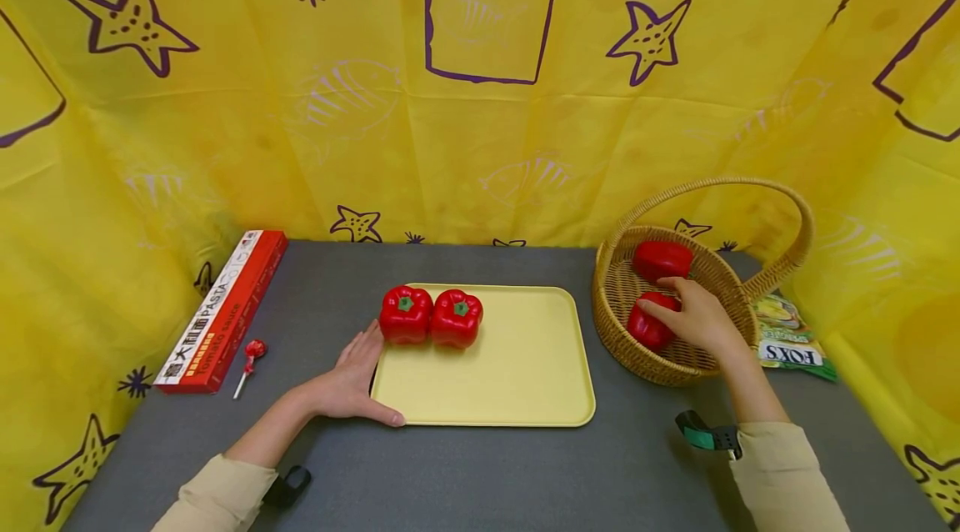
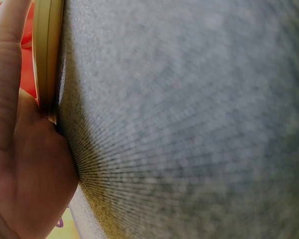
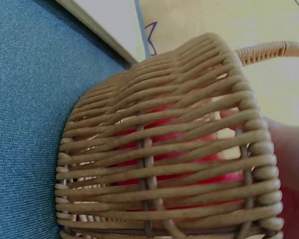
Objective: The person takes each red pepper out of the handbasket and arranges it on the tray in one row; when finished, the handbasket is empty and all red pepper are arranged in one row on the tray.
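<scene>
Inside the wicker basket (image 1: 637, 353), my right hand (image 1: 697, 315) grips a red bell pepper (image 1: 648, 328), thumb and fingers over its upper side. Another red pepper (image 1: 663, 259) lies behind it in the basket. The right wrist view shows mostly the basket's woven side (image 3: 164, 149), with red showing through the gaps. My left hand (image 1: 348, 382) rests against the left edge of the pale yellow tray (image 1: 517, 382), fingers extended and thumb at the front corner. Two red bell peppers, a left one (image 1: 406, 323) and a right one (image 1: 457, 328), sit side by side on the tray's back left.
A red and white pasta box (image 1: 222, 311) lies at the left, with a red lollipop (image 1: 251, 361) beside it. Right of the basket is a green FOX'S packet (image 1: 791, 336), partly hidden by the basket. The basket's tall handle (image 1: 720, 182) arches overhead. A yellow patterned cloth (image 1: 480, 140) hangs behind the grey table.
</scene>
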